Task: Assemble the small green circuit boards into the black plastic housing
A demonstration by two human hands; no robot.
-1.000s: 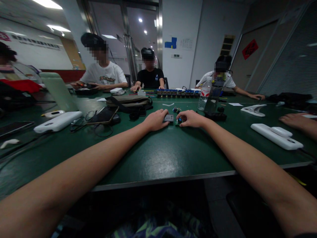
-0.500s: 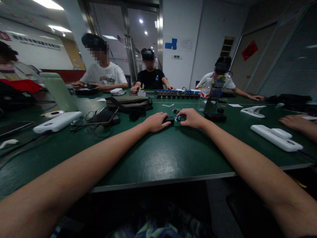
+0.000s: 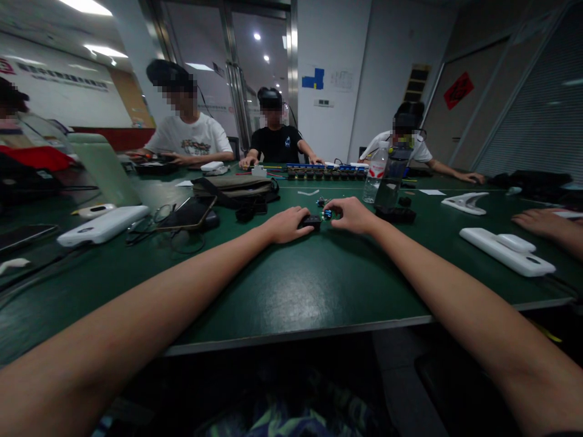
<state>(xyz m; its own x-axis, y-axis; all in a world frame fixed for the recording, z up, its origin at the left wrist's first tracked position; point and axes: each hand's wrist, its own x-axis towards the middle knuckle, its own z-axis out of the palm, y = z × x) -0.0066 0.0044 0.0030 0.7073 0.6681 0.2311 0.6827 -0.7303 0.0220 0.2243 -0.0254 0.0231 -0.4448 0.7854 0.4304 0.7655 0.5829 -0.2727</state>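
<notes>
Flat dark-green tabletop (image 3: 298,294) is leaving room at 6 o'clock from left hand (image 3: 286,225) and right hand (image 3: 353,215). Clear red-labelled plastic bottle (image 3: 374,177) is blocking right's 1 o'clock; olive-grey fabric bag (image 3: 241,184) is blocking left's 10–11.

The left hand (image 3: 286,225) covers one end of the small black case (image 3: 312,223), and the markings on its top are too small to read. Curled fingers of the right hand (image 3: 354,215) hide part of the small electronic piece (image 3: 327,215); its details are too tiny to tell. Bits lying just beyond (image 3: 321,201) blur together. Both forearms (image 3: 182,291) run out of frame. The left edge cuts off a dark phone (image 3: 27,238) and a seated co-worker (image 3: 40,132); the right edge cuts a neighbour's forearm (image 3: 569,229). A dark bottle (image 3: 392,179) partly hides another co-worker (image 3: 421,147). The wall lettering (image 3: 68,77) is blurred.
</notes>
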